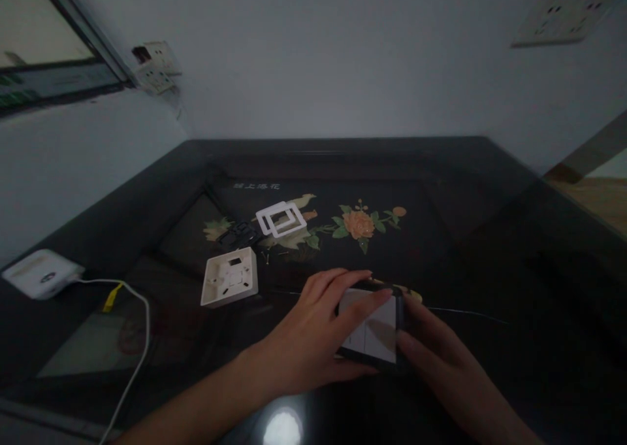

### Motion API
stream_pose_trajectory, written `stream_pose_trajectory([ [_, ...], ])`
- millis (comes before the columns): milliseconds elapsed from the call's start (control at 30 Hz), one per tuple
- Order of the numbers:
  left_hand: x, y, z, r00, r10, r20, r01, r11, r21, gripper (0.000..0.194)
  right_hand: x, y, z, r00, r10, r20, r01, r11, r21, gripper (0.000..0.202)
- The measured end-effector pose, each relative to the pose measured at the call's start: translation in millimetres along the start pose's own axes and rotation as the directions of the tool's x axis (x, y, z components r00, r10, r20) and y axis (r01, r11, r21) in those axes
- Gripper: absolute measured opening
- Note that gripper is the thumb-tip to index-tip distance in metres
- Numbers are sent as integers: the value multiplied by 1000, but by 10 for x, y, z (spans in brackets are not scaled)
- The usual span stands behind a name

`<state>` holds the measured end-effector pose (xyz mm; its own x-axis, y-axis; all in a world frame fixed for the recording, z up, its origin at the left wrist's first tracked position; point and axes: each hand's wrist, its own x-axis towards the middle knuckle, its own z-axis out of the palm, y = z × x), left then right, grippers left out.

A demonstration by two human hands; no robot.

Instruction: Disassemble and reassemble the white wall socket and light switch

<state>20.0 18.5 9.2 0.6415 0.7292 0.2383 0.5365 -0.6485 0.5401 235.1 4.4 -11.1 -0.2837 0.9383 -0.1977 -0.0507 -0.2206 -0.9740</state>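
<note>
A square switch panel (380,332) with a white face and dark rim lies between both hands, near the table's front. My left hand (318,327) wraps over its left side, fingers curled round the top and bottom edges, one across the white face. My right hand (435,347) grips the right edge with thumb and fingers. To the left sits an open white back box (230,278). Behind it are white square frames (281,220) that overlap, and a black plate (238,235). Small screws (267,257) lie beside the box.
The glossy dark table (460,170) has a painted flower pattern. A white device (43,274) at the far left has a white cable (147,321) with a yellow tag (112,297). Wall sockets (558,20) are at upper right and upper left. A thin wire (470,312) lies right of the hands.
</note>
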Motion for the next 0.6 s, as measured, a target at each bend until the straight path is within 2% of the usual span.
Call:
stream_pose_trajectory([
  [100, -66, -21, -104, 999, -40, 30, 37, 997, 73, 93, -6, -69, -37, 991, -39, 129, 48, 996, -68, 55],
  [167, -128, -82, -176, 995, -100, -13, 100, 992, 78, 94, 19, -131, -102, 991, -70, 113, 88, 984, -156, 51],
  [200, -165, -126, -209, 990, -135, -51, 138, 988, 67, 93, 40, -156, -146, 993, -105, 60, 116, 967, -228, 46],
  [300, -298, -290, -292, 956, -238, -171, 247, 969, 29, 84, 111, -171, -289, 958, -275, -83, 191, 825, -531, 31],
  [367, -394, -394, -336, 941, -254, -223, 270, 962, 46, 82, 140, -124, -355, 943, -332, -23, 231, 704, -672, 31],
  [400, -439, -439, -356, 936, -260, -239, 282, 957, 62, 81, 144, -88, -369, 950, -310, 42, 247, 659, -711, 35],
  [500, -553, -550, -428, 920, -267, -287, 310, 944, 113, 80, 124, 47, -346, 967, -136, 215, 254, 564, -786, 57],
  [600, -638, -667, -531, 895, -281, -346, 346, 928, 142, 76, 113, 181, -282, 960, -53, 274, 267, 461, -847, 68],
])
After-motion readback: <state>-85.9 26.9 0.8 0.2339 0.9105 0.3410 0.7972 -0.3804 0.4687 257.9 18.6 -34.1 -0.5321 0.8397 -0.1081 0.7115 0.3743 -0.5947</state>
